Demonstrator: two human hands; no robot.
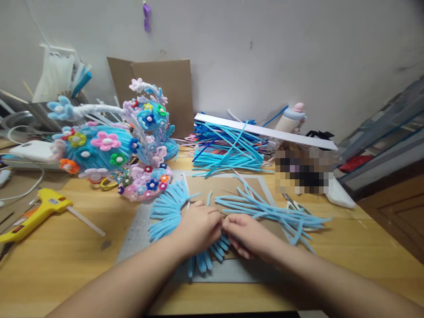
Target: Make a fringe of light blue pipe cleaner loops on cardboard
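A curved fringe of light-blue pipe cleaners (168, 203), looped side by side, lies on the cardboard sheet (265, 221) and grey cutting mat (132, 238). My left hand (200, 223) is closed over the inner edge of this fringe, its fingers curled. Right beside it, my right hand (247, 234) is closed in a pinch, the fingertips of both hands almost meeting. Whatever sits between the right fingertips is hidden or too small to make out. Loose light-blue pipe cleaners (265, 205) spread out just beyond my right hand.
A yellow glue gun (49, 203) lies at left. Pipe-cleaner flower decorations (106, 145) stand at the back left, before a cardboard panel (172, 88). Behind the mat is a pile of blue pipe cleaners (228, 152). Scissors (293, 204) lie at right, near a white bottle (291, 123).
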